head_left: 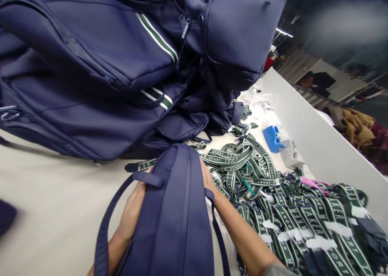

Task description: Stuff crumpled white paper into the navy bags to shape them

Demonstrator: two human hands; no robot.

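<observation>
A long navy bag (169, 219) with a zip along its top lies in front of me, its narrow end pointing away. My left hand (135, 207) presses against its left side, beside a looped navy strap (103, 227). On the opposite side my right hand (206, 177) holds the bag near its far end, its fingers mostly hidden behind the bag. Past that end, a piece of green-and-white lettered webbing (147, 164) sticks out on the left.
Navy bags with striped trim (100, 37) are piled at the back left. Tangled lettered straps (242, 159) and bundled straps (303, 223) cover the right side. A blue tape dispenser (273, 138) stands beside a white partition (321, 126). A person (318, 82) is beyond it.
</observation>
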